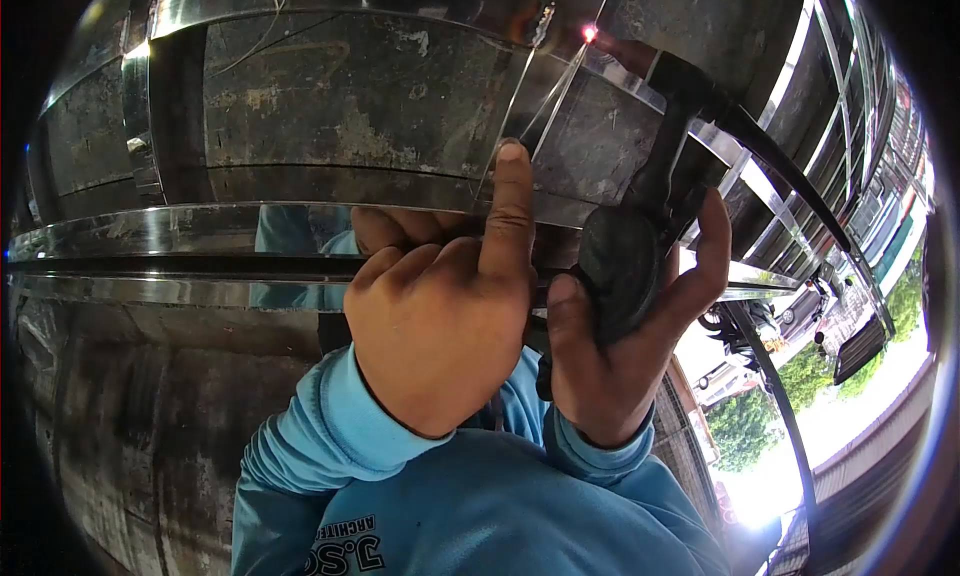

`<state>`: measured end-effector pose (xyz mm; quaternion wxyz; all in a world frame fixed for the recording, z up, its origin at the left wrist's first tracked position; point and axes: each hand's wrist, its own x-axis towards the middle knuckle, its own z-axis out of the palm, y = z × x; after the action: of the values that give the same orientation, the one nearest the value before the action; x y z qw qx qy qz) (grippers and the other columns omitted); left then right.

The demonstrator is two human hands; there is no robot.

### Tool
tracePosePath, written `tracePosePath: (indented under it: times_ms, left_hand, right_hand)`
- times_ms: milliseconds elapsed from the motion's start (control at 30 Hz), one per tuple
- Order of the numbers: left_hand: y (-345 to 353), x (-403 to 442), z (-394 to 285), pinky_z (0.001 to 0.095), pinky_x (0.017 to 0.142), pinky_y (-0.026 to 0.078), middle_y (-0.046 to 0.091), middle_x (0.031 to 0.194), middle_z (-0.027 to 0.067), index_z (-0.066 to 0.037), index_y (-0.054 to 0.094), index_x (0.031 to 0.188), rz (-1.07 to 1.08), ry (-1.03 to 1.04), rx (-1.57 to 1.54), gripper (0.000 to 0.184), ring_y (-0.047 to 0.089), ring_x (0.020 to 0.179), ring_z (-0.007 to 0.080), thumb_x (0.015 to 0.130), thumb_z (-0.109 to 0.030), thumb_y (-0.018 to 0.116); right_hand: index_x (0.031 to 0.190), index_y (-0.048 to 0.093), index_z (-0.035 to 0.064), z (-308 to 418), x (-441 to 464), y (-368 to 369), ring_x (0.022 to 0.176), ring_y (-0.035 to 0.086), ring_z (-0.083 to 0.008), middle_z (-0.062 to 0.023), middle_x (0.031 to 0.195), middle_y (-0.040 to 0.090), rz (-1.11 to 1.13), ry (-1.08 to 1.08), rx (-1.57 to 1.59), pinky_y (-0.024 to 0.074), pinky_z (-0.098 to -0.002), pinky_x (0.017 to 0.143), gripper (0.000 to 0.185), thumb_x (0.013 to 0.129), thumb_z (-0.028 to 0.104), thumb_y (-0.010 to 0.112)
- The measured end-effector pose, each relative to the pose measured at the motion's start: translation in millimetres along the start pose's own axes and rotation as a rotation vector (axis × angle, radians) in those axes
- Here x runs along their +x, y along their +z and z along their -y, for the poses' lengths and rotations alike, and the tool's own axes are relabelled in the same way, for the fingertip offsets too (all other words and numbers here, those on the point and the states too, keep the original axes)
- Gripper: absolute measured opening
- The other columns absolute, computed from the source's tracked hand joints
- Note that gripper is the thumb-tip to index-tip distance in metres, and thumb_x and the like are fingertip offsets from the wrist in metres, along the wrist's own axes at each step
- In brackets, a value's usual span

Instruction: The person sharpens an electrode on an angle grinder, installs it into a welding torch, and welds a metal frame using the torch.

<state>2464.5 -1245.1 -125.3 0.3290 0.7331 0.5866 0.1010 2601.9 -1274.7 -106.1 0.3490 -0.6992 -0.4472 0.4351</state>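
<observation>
My right hand (625, 361) is closed round the black handle of a torch-like tool (620, 261). The tool's tip ends by a small bright red-white glow (590, 34) on a shiny metal strip (620, 74). My left hand (440, 326) lies beside it, back up, against a long polished metal bar (200, 216). Its index finger points forward and its other fingers are curled; what they hold, if anything, is hidden. Thin bright lines run between the index fingertip and the glow; I cannot tell whether they are a rod or reflections.
Polished crosspieces (140, 106) join the metal frame over a dark, stained surface (300, 96). A black cable (790, 171) runs from the tool to the right. More metal bars, a parked motorcycle (735, 336) and greenery (745, 431) show at the right.
</observation>
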Motion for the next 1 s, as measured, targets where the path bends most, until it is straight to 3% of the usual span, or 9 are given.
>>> tracePosePath:
  times_ms: [67,133,200,300,533,667,833,900,1000]
  left_hand:
    - [-1.6,-0.4,-1.9,0.0321,0.057,0.055,0.059,0.056,0.0048,-0.004,0.055,0.142,0.029,-0.025,0.006,0.07,0.062,0.051,0.018,0.073,-0.005,0.067]
    - [0.6,-1.5,-0.1,0.0318,0.057,0.055,0.059,0.056,0.0051,-0.004,0.055,0.143,0.011,-0.022,-0.01,0.07,0.062,0.051,0.0168,0.074,-0.005,0.068]
    - [0.8,-0.7,0.1,0.0302,0.06,0.054,0.061,0.058,0.0031,-0.002,0.056,0.141,0.018,-0.017,0.002,0.069,0.062,0.052,0.0156,0.074,-0.007,0.068]
    - [-0.8,3.3,-2.2,0.0274,0.065,0.052,0.063,0.06,-0.0013,0.001,0.057,0.138,0.058,-0.011,0.049,0.067,0.064,0.053,0.0142,0.073,-0.013,0.068]
    - [3.4,6.8,-3.9,0.0266,0.051,0.05,0.055,0.054,-0.0032,-0.001,0.057,0.14,0.04,-0.004,0.074,0.068,0.061,0.049,0.0114,0.074,-0.013,0.068]
    - [7.6,6.2,-4.2,0.0335,0.053,0.053,0.056,0.054,0.0049,-0.005,0.058,0.141,-0.012,-0.021,0.008,0.069,0.06,0.048,0.0203,0.072,-0.004,0.066]
    - [7.1,6.0,-3.1,0.0319,0.054,0.053,0.057,0.056,0.0049,-0.004,0.057,0.141,-0.027,-0.012,-0.022,0.07,0.057,0.047,0.018,0.071,-0.002,0.065]
    - [5.3,5.8,-3.5,0.0319,0.055,0.054,0.058,0.056,0.0049,-0.003,0.057,0.141,-0.01,-0.015,-0.018,0.07,0.059,0.049,0.018,0.071,-0.002,0.065]
    - [3.0,6.4,-2.8,0.0315,0.057,0.054,0.059,0.057,0.0048,-0.003,0.057,0.141,-0.001,-0.007,-0.004,0.069,0.06,0.052,0.0184,0.072,-0.003,0.066]
  right_hand:
    - [0.154,-0.001,0.004,-3.2,1.1,-3.8,0.106,0.065,-0.03,-0.0309,0.129,0.045,0.038,-0.026,-0.037,0.0554,-0.0383,0.085,0.094,0.081,-0.006,0.057]
    - [0.157,0.003,0.0081,-4.6,1.0,-0.2,0.103,0.061,-0.0228,-0.023,0.129,0.049,0.014,-0.033,-0.001,0.0513,-0.032,0.084,0.095,0.081,-0.01,0.056]
    - [0.157,0.003,0.0073,-5.2,1.7,0.1,0.103,0.061,-0.0224,-0.023,0.129,0.049,0.006,-0.027,-0.002,0.0511,-0.0315,0.084,0.095,0.081,-0.009,0.057]
    - [0.154,-0.001,0.0014,-7.4,-1.8,-5.8,0.105,0.064,-0.0288,-0.0303,0.129,0.045,-0.004,0.021,-0.042,0.0542,-0.0367,0.085,0.095,0.082,-0.003,0.061]
    - [0.154,-0.001,0.0008,-1.9,6.9,-6.7,0.108,0.059,-0.0278,-0.0259,0.129,0.045,0.0,0.062,0.039,0.0492,-0.0377,0.091,0.098,0.08,-0.005,0.062]
    - [0.158,0.004,0.0076,-8.1,6.9,-8.8,0.102,0.058,-0.0202,-0.0179,0.126,0.053,-0.002,0.001,0.001,0.0486,-0.0309,0.084,0.096,0.085,-0.003,0.065]
    - [0.155,-0.002,0.0043,-5.2,7.8,-8.5,0.103,0.065,-0.028,-0.0266,0.125,0.049,0.025,0.03,0.02,0.0531,-0.0369,0.086,0.097,0.079,-0.009,0.057]
    - [0.157,0.003,0.0071,-5.4,7.4,-6.3,0.1,0.061,-0.0208,-0.0195,0.123,0.052,0.016,-0.001,0.026,0.0503,-0.031,0.083,0.094,0.083,-0.006,0.061]
    - [0.156,0.004,0.0051,-2.1,6.6,-6.8,0.101,0.063,-0.0248,-0.0219,0.123,0.053,0.012,0.042,-0.008,0.0519,-0.0339,0.086,0.093,0.083,-0.005,0.06]
